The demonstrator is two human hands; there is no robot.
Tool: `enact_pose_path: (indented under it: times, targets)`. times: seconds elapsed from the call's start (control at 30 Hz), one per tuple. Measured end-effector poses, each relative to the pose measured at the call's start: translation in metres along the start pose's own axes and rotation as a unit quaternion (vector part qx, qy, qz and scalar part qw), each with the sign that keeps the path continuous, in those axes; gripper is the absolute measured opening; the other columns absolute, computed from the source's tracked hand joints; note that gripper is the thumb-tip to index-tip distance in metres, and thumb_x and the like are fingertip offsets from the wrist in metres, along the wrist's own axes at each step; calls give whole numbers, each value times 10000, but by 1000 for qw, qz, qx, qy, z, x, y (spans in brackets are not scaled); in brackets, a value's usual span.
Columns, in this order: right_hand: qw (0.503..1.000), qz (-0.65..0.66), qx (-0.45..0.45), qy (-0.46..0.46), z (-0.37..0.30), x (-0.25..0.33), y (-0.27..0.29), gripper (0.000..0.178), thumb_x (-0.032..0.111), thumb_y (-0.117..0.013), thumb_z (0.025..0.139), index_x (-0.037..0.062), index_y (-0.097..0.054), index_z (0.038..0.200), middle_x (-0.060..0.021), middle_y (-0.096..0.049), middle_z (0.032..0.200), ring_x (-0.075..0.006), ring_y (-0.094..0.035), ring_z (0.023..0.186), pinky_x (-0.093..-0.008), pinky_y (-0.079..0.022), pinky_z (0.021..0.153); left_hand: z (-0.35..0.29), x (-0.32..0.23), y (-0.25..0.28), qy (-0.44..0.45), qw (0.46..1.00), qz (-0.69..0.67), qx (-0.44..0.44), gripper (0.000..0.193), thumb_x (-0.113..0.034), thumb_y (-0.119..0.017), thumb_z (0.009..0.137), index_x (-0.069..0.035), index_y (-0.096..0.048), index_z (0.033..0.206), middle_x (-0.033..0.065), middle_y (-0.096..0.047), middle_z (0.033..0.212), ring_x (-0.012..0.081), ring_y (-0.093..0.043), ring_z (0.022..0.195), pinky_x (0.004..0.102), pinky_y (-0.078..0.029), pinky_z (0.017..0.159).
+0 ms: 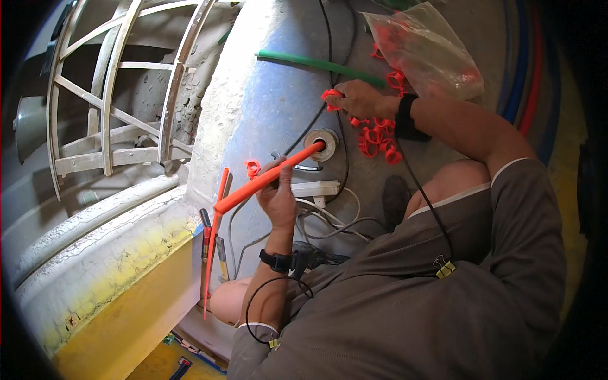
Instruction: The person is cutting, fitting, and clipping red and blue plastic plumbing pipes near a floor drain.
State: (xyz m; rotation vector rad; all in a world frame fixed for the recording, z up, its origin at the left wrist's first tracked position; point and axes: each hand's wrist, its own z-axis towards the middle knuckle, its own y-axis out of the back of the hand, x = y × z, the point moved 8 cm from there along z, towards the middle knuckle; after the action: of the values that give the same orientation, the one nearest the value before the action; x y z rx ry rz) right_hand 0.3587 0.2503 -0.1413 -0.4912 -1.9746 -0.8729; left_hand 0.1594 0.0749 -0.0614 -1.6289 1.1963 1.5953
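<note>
My left hand (278, 206) is closed around an orange-red plastic pipe (252, 185). The pipe slants up to the right, its far end at the middle of a round spool-like piece (330, 140); whether it goes inside, I cannot tell. Farther off, my right hand (364, 100) grips a red plastic pipe clip (330, 98) in its fingers. Several more red clips (373, 138) lie in a loose pile just nearer than that hand. One single clip (253, 168) rests on the floor left of the pipe.
A clear plastic bag (437, 50) with red clips lies beyond my right forearm. Past my right hand lies a green pipe (316, 62). Black cables and a white rectangular piece (307, 189) are on the floor. Hand tools (206, 234) stand by the wall at left, near a white frame (107, 95).
</note>
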Motion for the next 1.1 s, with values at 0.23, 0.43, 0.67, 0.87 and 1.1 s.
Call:
enact_pose_path:
  times: [0.23, 0.43, 0.67, 0.87, 1.1]
  targets:
    - [999, -37, 30, 13, 2, -6, -5, 466, 453, -509, 927, 15, -644, 842, -86, -619, 657, -185, -606, 559, -332, -476, 578, -3, -9, -16, -12, 998, 25, 49, 224, -110, -614, 907, 5, -572, 1095, 126, -614, 1081, 184, -590, 1000, 276, -494, 867]
    - [997, -70, 22, -3, -4, -2, 3, 490, 465, -517, 902, 3, -646, 803, -155, -616, 675, -268, -601, 656, -392, -457, 652, -6, -3, 12, 21, 996, -69, -51, 215, -123, -621, 905, 39, -603, 1046, 107, -638, 965, 154, -621, 859, 262, -522, 779]
    - [997, -64, 26, -15, 2, -7, 1, 449, 427, -587, 861, -15, -664, 844, -158, -615, 666, -255, -610, 641, -381, -466, 641, -5, 10, 24, 42, 989, -105, -92, 217, -159, -632, 901, 29, -567, 988, 122, -638, 947, 183, -634, 853, 292, -556, 744]
    - [995, 9, 44, -84, -1, -22, -1, 350, 342, -656, 833, -7, -670, 812, -110, -603, 604, -168, -580, 485, -335, -464, 501, -6, 34, 43, 112, 976, -139, -126, 229, -197, -610, 916, 15, -542, 971, 129, -629, 945, 203, -644, 819, 310, -572, 749]
    - [998, -19, 35, -47, 4, -26, -3, 345, 339, -635, 853, -1, -674, 810, -87, -573, 522, -171, -574, 439, -324, -469, 472, -2, 32, 22, 57, 991, -98, -68, 207, -155, -613, 910, 4, -523, 1008, 151, -614, 1029, 219, -634, 917, 310, -557, 799]
